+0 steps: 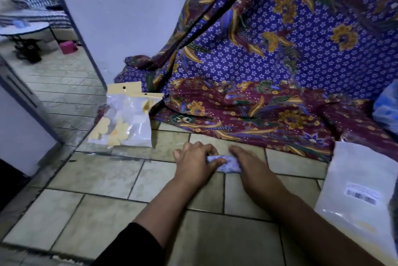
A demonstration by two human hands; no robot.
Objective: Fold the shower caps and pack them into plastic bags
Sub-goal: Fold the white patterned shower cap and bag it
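While the left hand (195, 161) pinches and the right hand (246, 165) presses flat-fingered, the shower cap (230, 164) lies bunched small, pale blue-white, on the floor (107, 179).

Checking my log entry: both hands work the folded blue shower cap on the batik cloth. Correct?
No. The head view shows the left hand and right hand working the folded blue shower cap on the tiled floor, not the batik cloth.

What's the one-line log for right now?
step: folding | left hand pinches shower cap | right hand presses it | place: tiled floor
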